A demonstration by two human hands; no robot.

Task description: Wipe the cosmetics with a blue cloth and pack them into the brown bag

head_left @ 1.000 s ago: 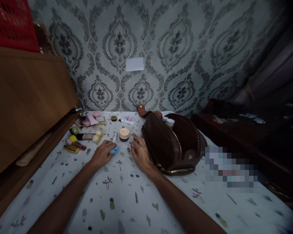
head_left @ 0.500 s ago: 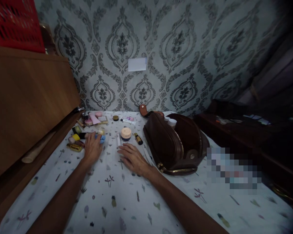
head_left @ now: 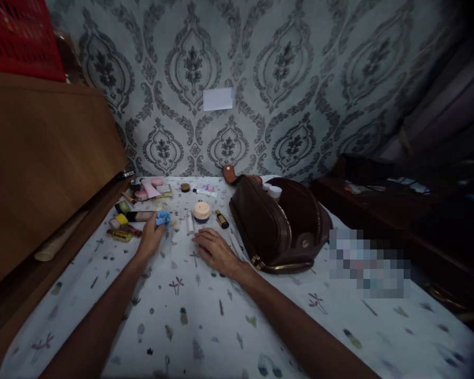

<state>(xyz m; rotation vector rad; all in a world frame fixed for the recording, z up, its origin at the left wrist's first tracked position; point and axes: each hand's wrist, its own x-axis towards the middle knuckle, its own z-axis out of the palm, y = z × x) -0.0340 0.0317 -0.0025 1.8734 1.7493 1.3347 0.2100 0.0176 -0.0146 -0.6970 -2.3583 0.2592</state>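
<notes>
My left hand [head_left: 150, 237] pinches a small blue object [head_left: 163, 218] at its fingertips, just above the patterned cloth and beside a cluster of cosmetic tubes and bottles [head_left: 125, 225]. My right hand [head_left: 214, 249] lies flat on the white printed cloth [head_left: 205, 321], fingers spread, holding nothing. Just beyond its fingers stand a white tube [head_left: 189, 222], a round cream jar [head_left: 201, 211] and a small dark bottle [head_left: 221, 219]. The open brown leather bag [head_left: 278, 225] sits to the right of that hand, with white bottle caps [head_left: 272, 190] showing inside.
More cosmetics [head_left: 150, 188] lie at the far left near the wall. A wooden headboard [head_left: 43, 168] rises along the left side, with a red crate [head_left: 19, 37] on top. A dark wooden side table [head_left: 398, 210] stands at the right. Patterned wallpaper [head_left: 284, 79] closes the back.
My left hand carried the blue object leftward from the middle to the tube cluster and lifted it slightly. My right hand drew back from the bag's side and now rests flat.
</notes>
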